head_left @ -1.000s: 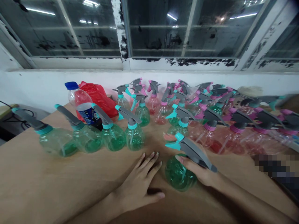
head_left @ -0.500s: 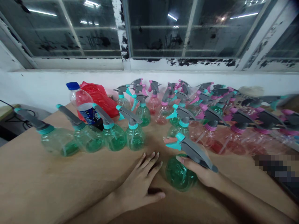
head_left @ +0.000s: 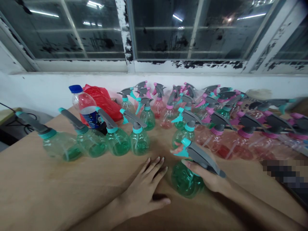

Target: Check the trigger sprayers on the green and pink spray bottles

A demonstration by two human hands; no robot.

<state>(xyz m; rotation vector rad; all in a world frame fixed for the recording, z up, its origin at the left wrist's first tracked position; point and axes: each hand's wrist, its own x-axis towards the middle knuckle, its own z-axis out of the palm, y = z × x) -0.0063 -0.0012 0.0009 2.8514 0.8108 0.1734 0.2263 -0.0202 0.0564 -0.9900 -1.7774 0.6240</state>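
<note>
My right hand (head_left: 204, 175) is wrapped round the neck of a green spray bottle (head_left: 186, 179) with a grey and teal trigger head, a finger on the teal trigger. The bottle stands near the middle of the wooden table (head_left: 48, 189). My left hand (head_left: 144, 189) lies flat on the table just left of that bottle, fingers stretched out, holding nothing. A row of green spray bottles (head_left: 115, 138) stands behind my left hand.
Many pink spray bottles (head_left: 223, 138) crowd the table's right and back. A drink bottle with a blue cap (head_left: 85, 107) and a red plastic bag (head_left: 103, 101) stand at the back left. A white wall and windows rise behind.
The held green bottle has shifted slightly lower and my finger has drawn in on its trigger. My left hand has stayed where it was.
</note>
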